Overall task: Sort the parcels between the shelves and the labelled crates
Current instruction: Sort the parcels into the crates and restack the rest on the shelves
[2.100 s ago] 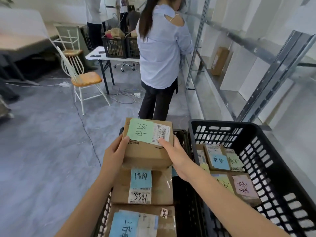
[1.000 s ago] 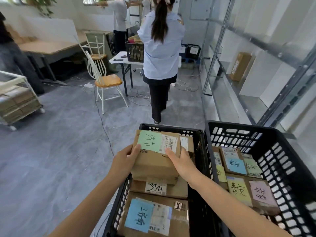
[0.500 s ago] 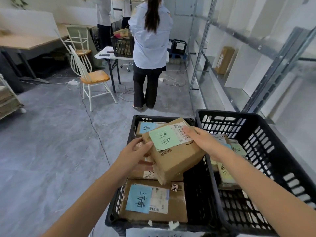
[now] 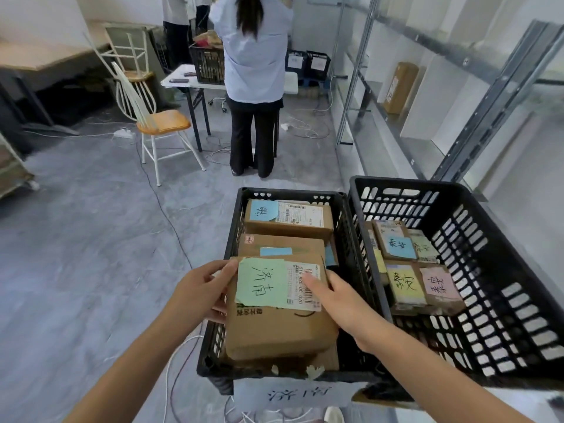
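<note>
Down in the lower middle of the head view, both hands are on the green-noted parcel [image 4: 274,328], which lies on top of other boxes at the near end of the left crate [image 4: 235,227]. The left hand [image 4: 201,290] grasps the parcel's left edge, with the thumb on top by the corner of the green note and the fingers [image 4: 218,309] curled round the side. The right hand [image 4: 338,296] lies on the top right, its fingers [image 4: 314,282] released and fairly straight across the barcode label. Farther back in the same crate sit a middle parcel [image 4: 280,244] and a blue-noted parcel [image 4: 293,219]. A paper label [image 4: 299,393] hangs on the crate's near wall. Just beside it, at right, the right crate [image 4: 488,239] holds flat parcels with blue, yellow and pink notes. In the upper middle a person in a pale blue shirt [image 4: 253,56] stands facing away at a counter [image 4: 183,79]. A chair [image 4: 158,123] stands at upper left, and metal shelves [image 4: 360,87] run along the upper right.
</note>
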`<act>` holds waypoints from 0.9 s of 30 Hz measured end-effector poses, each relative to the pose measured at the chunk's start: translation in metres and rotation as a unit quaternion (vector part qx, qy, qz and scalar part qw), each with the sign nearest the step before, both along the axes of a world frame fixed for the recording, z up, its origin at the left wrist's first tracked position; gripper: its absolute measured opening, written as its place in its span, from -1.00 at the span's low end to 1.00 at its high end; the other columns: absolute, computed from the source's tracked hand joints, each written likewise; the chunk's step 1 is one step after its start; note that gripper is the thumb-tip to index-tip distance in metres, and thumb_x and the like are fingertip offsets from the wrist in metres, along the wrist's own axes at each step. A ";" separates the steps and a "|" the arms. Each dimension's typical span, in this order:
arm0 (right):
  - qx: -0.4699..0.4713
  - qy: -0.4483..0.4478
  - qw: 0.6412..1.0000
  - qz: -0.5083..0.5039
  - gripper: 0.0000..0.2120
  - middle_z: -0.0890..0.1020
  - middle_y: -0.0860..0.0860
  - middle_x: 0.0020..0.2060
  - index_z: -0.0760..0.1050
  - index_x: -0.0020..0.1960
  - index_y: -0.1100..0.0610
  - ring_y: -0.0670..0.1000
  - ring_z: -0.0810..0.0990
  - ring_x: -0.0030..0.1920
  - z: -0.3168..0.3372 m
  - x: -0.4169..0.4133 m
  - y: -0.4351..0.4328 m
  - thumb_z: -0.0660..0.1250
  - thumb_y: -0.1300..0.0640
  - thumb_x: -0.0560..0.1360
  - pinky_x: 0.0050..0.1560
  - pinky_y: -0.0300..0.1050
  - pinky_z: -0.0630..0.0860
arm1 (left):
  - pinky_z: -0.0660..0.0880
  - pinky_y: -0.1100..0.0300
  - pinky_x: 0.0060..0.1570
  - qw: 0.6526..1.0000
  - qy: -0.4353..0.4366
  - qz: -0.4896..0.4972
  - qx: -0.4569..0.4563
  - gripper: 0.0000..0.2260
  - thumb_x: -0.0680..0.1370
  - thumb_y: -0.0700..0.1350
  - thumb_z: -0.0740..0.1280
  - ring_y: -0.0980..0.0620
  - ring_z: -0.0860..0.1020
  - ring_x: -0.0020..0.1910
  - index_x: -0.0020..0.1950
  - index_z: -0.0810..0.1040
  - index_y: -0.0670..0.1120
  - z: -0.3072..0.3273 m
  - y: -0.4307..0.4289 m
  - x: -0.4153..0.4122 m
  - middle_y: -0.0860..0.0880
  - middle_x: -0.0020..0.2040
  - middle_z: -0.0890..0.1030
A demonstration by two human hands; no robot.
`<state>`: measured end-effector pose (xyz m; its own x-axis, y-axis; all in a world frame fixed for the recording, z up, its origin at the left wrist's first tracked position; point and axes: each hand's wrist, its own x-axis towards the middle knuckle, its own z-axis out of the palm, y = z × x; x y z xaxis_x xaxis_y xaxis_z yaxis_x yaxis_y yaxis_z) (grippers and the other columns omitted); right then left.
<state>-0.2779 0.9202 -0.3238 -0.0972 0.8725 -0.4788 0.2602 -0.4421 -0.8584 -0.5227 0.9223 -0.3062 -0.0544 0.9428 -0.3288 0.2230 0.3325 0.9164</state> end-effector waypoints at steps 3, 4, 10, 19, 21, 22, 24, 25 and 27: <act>0.020 -0.019 0.999 0.015 -0.81 0.62 -0.24 0.14 0.35 0.17 -0.31 -0.18 0.60 0.14 -0.001 -0.008 -0.013 0.22 -0.24 0.58 0.22 -0.14 0.53 | 0.59 0.18 -0.47 0.999 0.033 -0.010 0.020 -0.82 0.61 0.12 0.26 -0.01 0.69 -0.36 0.10 0.63 0.18 -0.004 -0.005 -0.004 -0.03 -0.16 0.72; 0.027 -0.027 0.999 0.023 -0.83 0.60 -0.25 0.15 0.34 0.16 -0.33 -0.21 0.59 0.14 -0.001 -0.010 -0.018 0.21 -0.24 0.58 0.15 -0.22 0.52 | 0.58 0.20 -0.47 0.998 0.046 -0.013 0.030 -0.85 0.61 0.13 0.25 0.03 0.69 -0.37 0.06 0.62 0.24 -0.007 -0.007 -0.005 0.02 -0.20 0.71; 0.031 -0.081 0.996 0.014 -0.70 0.56 -0.16 0.23 0.34 0.24 -0.31 -0.09 0.57 0.21 -0.004 -0.012 -0.030 0.19 -0.34 0.54 0.29 0.01 0.51 | 0.60 0.21 -0.43 0.989 0.119 -0.011 0.085 -0.83 0.50 0.38 0.14 0.18 0.64 -0.29 -0.07 0.52 0.52 -0.019 -0.016 -0.005 0.21 -0.23 0.64; -0.024 -0.135 0.990 0.023 -0.52 0.67 -0.04 0.04 0.52 0.19 -0.01 0.07 0.63 0.06 0.016 -0.007 -0.007 0.14 -0.36 0.56 0.16 0.17 0.59 | 0.57 0.23 -0.47 0.977 0.188 -0.076 0.070 -0.68 0.64 0.23 0.09 0.12 0.66 -0.39 0.04 0.63 0.24 -0.013 0.009 -0.007 0.13 -0.28 0.70; -0.023 -0.148 0.988 0.028 -0.48 0.66 -0.03 0.05 0.51 0.19 0.00 0.08 0.63 0.07 0.014 -0.009 -0.009 0.11 -0.38 0.55 0.15 0.17 0.59 | 0.52 0.28 -0.50 0.970 0.219 -0.074 0.080 -0.65 0.65 0.24 0.06 0.11 0.64 -0.39 0.05 0.61 0.20 -0.016 0.008 -0.005 0.09 -0.31 0.69; -0.021 -0.155 0.987 0.032 -0.46 0.66 -0.03 0.05 0.50 0.20 0.00 0.08 0.63 0.06 0.013 -0.010 -0.011 0.09 -0.39 0.55 0.15 0.17 0.59 | 0.53 0.25 -0.47 0.964 0.239 -0.074 0.086 -0.63 0.65 0.24 0.03 0.10 0.63 -0.37 0.06 0.61 0.18 -0.019 0.007 -0.005 0.07 -0.30 0.67; -0.007 -0.182 0.982 0.046 -0.46 0.66 -0.03 0.03 0.49 0.20 0.00 0.06 0.63 0.04 0.012 -0.013 -0.013 0.05 -0.40 0.56 0.12 0.13 0.60 | 0.59 0.09 -0.27 0.951 0.286 -0.087 0.083 -0.56 0.64 0.27 -0.05 0.04 0.61 -0.25 0.11 0.59 0.16 -0.023 0.003 -0.006 0.07 -0.24 0.64; 0.007 -0.206 0.977 0.054 -0.46 0.65 -0.03 0.01 0.47 0.20 0.00 0.04 0.63 0.00 0.011 -0.016 -0.016 0.01 -0.39 0.57 0.07 0.07 0.61 | 0.60 0.02 -0.14 0.942 0.314 -0.095 0.072 -0.53 0.64 0.29 -0.09 -0.01 0.61 -0.20 0.13 0.56 0.17 -0.025 0.002 -0.007 0.06 -0.20 0.63; 0.044 -0.261 0.962 0.062 -0.47 0.62 -0.04 -0.06 0.43 0.16 0.04 -0.02 0.60 -0.10 0.008 -0.025 -0.021 -0.07 -0.35 0.60 -0.14 -0.09 0.58 | 0.55 -0.03 0.01 0.925 0.363 -0.098 0.056 -0.49 0.62 0.31 -0.17 -0.06 0.59 -0.13 0.13 0.52 0.17 -0.027 0.003 -0.007 0.06 -0.16 0.60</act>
